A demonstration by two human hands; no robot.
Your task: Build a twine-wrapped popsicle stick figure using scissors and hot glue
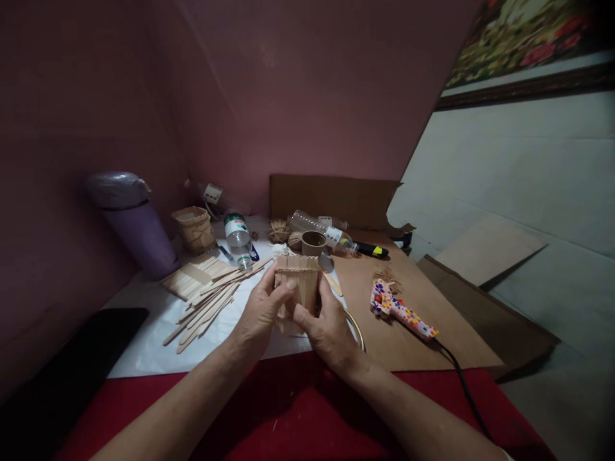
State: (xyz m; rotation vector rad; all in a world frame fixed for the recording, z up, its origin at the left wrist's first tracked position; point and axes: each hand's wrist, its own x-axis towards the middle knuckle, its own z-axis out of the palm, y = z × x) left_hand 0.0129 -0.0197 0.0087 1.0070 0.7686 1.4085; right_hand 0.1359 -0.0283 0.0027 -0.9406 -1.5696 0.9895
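Between my two hands is a small cup covered in upright wooden craft sticks [303, 285], with a band of twine round it just below the rim. My left hand [262, 307] is closed round its left side, thumb on the front. From the right, my right hand [331, 326] grips it, thumb also across the front. The cup is upright, and its lower part is partly hidden by my fingers. Loose craft sticks [211, 307] fan out on the white sheet to the left, beside a banded stack of sticks [189, 276].
A flowered glue gun [398, 310] with a black cord lies on the cardboard [432, 352] at right. Behind are a brown cup [314, 242], plastic bottles [237, 237], twine balls [280, 230], a yellow-black cutter [372, 250] and another stick-covered cup [195, 230]. A purple tumbler [137, 224] stands left.
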